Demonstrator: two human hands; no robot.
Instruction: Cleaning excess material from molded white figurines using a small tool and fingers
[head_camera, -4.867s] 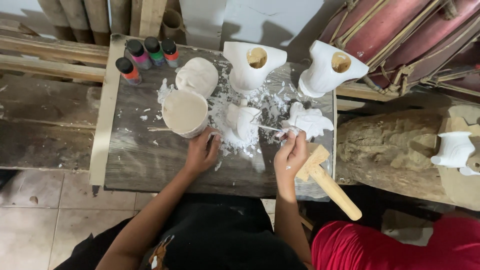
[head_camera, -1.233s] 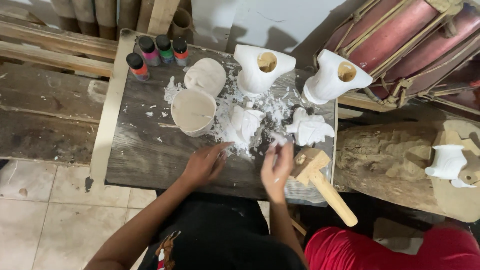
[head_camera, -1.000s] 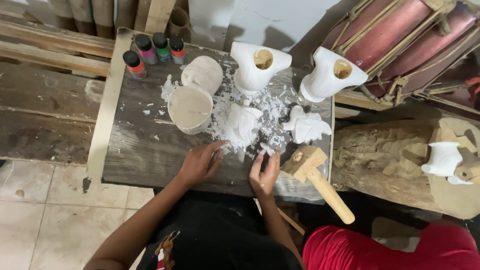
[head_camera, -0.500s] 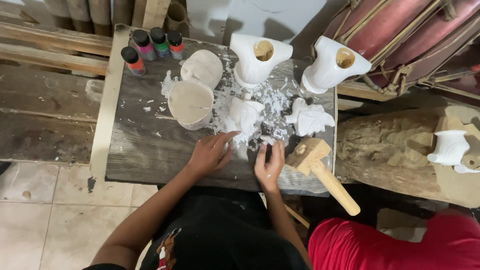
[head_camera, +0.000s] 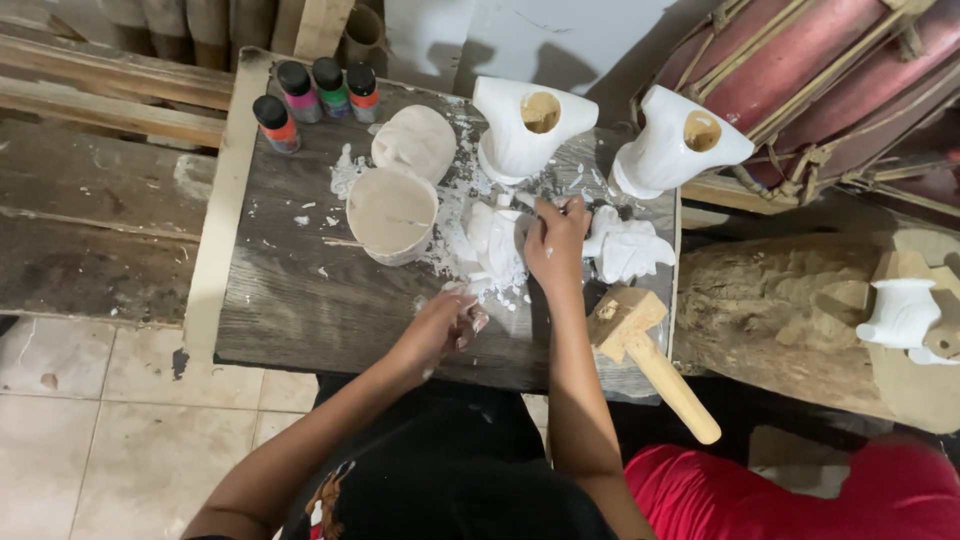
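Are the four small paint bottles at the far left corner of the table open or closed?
Closed. Each of the four bottles stands upright with a black cap on top.

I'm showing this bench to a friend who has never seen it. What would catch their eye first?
Probably the two white plaster casts standing at the far edge of the dark wooden table, amid white crumbs. Next, the right hand reaching over a broken white piece mid-table, and the wooden mallet lying at the near right corner.
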